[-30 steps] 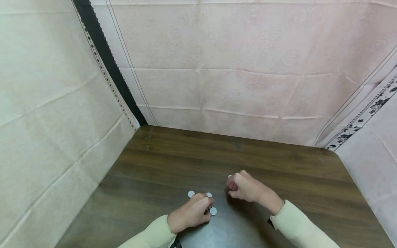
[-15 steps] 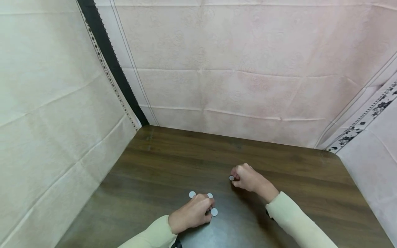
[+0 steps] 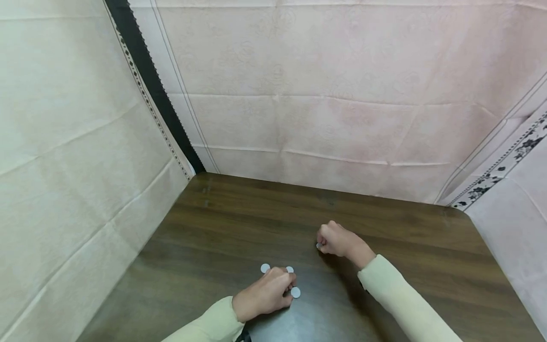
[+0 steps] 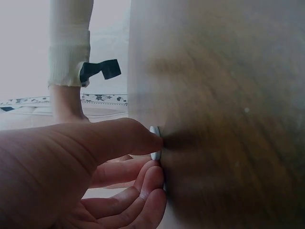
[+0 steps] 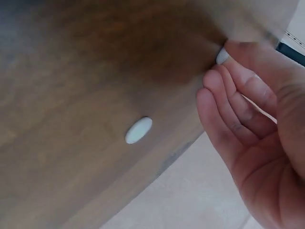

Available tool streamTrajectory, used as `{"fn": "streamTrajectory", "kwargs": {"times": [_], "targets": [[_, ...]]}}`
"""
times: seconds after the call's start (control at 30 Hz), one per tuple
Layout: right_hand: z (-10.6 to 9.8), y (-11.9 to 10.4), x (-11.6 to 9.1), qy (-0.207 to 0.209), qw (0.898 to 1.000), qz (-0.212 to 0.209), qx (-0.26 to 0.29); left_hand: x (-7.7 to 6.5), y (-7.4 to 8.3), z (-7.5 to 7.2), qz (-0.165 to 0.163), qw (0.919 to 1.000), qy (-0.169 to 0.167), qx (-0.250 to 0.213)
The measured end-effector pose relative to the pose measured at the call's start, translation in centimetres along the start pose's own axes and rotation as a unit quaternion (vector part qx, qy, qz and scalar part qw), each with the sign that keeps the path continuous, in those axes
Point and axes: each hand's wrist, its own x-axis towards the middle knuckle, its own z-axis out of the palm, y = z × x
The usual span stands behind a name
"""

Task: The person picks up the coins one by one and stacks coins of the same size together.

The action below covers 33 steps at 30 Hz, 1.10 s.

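My left hand (image 3: 266,292) rests low over the table, its thumb and fingers pinching the edge of a white disc (image 3: 296,292). Seen from the left wrist, that disc (image 4: 155,143) stands out between thumb tip and fingertips. Two more white discs lie just beyond this hand, one at the left (image 3: 265,268) and one partly covered by the knuckles (image 3: 290,269). Farther back and to the right, my right hand (image 3: 339,239) pinches a small white disc (image 5: 222,56) at its fingertips, close to the wood. Another white disc (image 5: 138,130) lies flat near it in the right wrist view.
The brown wooden table (image 3: 239,213) has rounded far corners. Pale cloth (image 3: 325,118) hangs behind it, with more cloth on the left (image 3: 85,166) and right (image 3: 513,237). A black strip (image 3: 158,95) runs down the back left corner.
My right hand has moved a little away from me, and its thumb and fingers have closed about a white disc. The left hand has stayed almost still.
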Motion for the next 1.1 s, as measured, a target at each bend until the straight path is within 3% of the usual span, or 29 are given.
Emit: {"fn": "streamTrajectory", "kwargs": {"times": [0.27, 0.47, 0.87, 1.1], "targets": [[-0.2, -0.4, 1.2, -0.037, 0.997, 0.051, -0.050, 0.1, 0.1, 0.0, -0.006, 0.9999, -0.006, -0.012], [0.0, -0.4, 0.9, -0.040, 0.996, 0.070, -0.045, 0.1, 0.2, 0.2, 0.001, 0.9999, -0.004, -0.015], [0.9, -2.6, 0.1, -0.027, 0.999, -0.028, -0.023, 0.0, 0.0, 0.1, -0.003, 0.9999, -0.005, -0.010], [2.1, -3.4, 0.4, -0.021, 0.998, -0.054, -0.036, 0.0, -0.1, 0.1, -0.001, 0.9999, -0.005, -0.012]]}}
